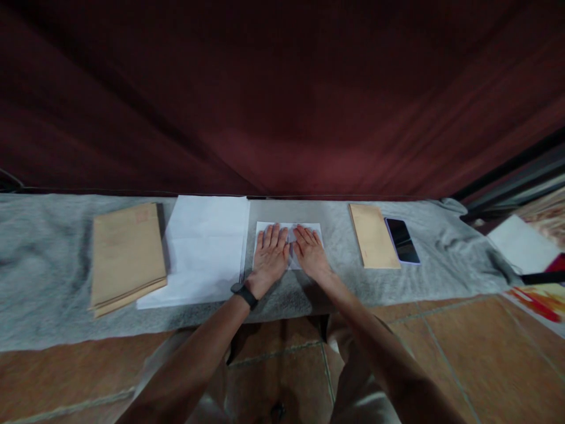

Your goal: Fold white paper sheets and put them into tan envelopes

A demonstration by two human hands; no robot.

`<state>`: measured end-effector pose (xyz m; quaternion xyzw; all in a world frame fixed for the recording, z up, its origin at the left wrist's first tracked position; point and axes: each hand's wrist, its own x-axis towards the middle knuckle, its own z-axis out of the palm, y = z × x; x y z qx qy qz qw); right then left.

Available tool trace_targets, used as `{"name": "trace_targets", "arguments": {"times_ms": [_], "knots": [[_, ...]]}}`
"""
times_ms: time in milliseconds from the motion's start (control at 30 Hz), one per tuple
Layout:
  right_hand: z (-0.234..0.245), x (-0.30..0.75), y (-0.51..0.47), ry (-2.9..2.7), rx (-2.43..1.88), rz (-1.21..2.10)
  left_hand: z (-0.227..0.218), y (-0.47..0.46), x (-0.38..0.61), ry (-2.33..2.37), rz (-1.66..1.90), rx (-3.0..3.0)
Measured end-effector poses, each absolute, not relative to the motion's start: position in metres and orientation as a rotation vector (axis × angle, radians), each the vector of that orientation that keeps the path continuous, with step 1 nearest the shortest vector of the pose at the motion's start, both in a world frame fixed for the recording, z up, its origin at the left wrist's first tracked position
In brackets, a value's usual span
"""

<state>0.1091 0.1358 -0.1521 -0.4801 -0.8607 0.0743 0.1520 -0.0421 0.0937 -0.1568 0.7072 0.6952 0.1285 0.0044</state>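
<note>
A small folded white paper [289, 228] lies on the grey cloth [53, 259] in front of me. My left hand [270, 255] rests flat on its left half, fingers stretched out together, a black band on the wrist. My right hand [310, 251] lies flat on its right half, fingers extended. The two hands sit side by side, nearly touching, and cover most of the sheet. Neither hand grips anything.
A stack of white sheets [203, 250] lies left of my hands, and a pile of brown envelopes [126, 253] beyond it. To the right are one brown envelope [373, 235] and a dark phone [401, 240]. A dark red curtain [282, 100] hangs behind. Tiled floor below.
</note>
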Motion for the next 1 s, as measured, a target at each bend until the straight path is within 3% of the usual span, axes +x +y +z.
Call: {"name": "trace_targets", "arguments": {"times_ms": [1000], "knots": [[-0.161, 0.138, 0.145, -2.448, -1.569, 0.076, -0.155, 0.098, -0.047, 2.337, 0.368, 2.106]]}}
